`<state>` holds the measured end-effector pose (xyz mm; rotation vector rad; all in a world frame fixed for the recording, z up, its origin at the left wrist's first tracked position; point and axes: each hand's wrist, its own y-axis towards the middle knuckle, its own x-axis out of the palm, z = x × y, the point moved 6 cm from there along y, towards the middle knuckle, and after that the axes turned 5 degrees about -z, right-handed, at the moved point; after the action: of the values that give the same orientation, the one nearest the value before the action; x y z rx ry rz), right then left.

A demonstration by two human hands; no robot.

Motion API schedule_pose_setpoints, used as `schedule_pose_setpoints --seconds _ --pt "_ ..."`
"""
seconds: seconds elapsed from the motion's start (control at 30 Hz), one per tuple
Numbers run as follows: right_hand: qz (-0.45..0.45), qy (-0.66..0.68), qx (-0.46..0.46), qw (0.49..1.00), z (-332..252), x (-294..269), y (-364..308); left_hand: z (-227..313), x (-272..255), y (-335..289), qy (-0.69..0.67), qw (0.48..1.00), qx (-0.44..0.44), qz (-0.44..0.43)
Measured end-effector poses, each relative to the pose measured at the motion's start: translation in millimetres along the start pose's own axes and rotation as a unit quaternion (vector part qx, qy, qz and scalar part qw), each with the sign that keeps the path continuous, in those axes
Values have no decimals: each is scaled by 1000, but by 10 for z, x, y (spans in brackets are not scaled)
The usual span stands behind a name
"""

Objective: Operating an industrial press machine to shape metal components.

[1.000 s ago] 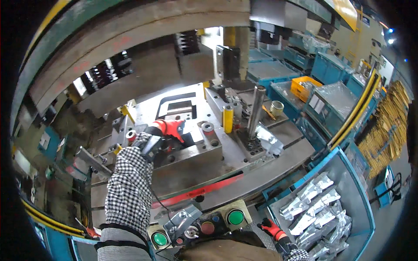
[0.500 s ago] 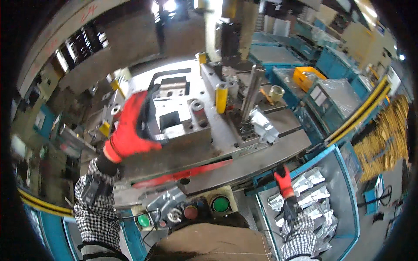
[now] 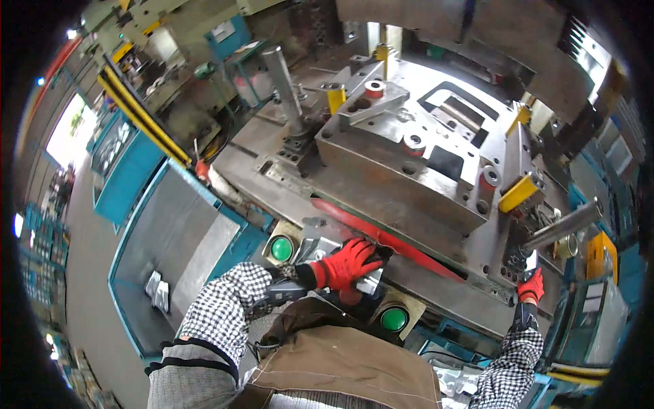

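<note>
My left hand [image 3: 351, 264], in a red and black glove, lies across a shiny formed metal part [image 3: 317, 249] on the control box at my waist. Its fingers curl over that part, whose bright end shows below them. At far right, my right hand [image 3: 531, 286], gloved alike, reaches to the press bed. Its fingers close on the lower end of a second bright metal part [image 3: 531, 262] beside the slanting post; its grip is partly hidden. Ahead lies the steel die [image 3: 402, 178] with its pale upper plate.
Green buttons [image 3: 281, 249] [image 3: 394, 319] flank the control box. A blue-rimmed bin [image 3: 126, 273] at left holds a few metal parts; more parts [image 3: 453, 382] lie at lower right. Posts [image 3: 283, 92] [image 3: 565, 223] rise from the bed. A red bar [image 3: 395, 243] runs along the front.
My view has swung left. My left hand has come back from over the die to the metal part on the control box. My right hand has moved from the parts bin to the part beside the post.
</note>
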<state>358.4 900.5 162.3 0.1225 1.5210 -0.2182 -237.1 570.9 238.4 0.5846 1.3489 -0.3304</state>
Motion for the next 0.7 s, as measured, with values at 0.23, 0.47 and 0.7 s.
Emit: schedule_pose_setpoints --seconds 0.23,0.47,0.7 --pt "-16 40 -35 998 225 456 447 -381 257 -89 -3 990 -116 -84" --pt "-32 95 -48 994 281 234 355 -716 206 -463 45 968 -197 -152" --pt "79 249 -60 963 768 -156 -194 -890 -345 -1043 8 954 -287 84"
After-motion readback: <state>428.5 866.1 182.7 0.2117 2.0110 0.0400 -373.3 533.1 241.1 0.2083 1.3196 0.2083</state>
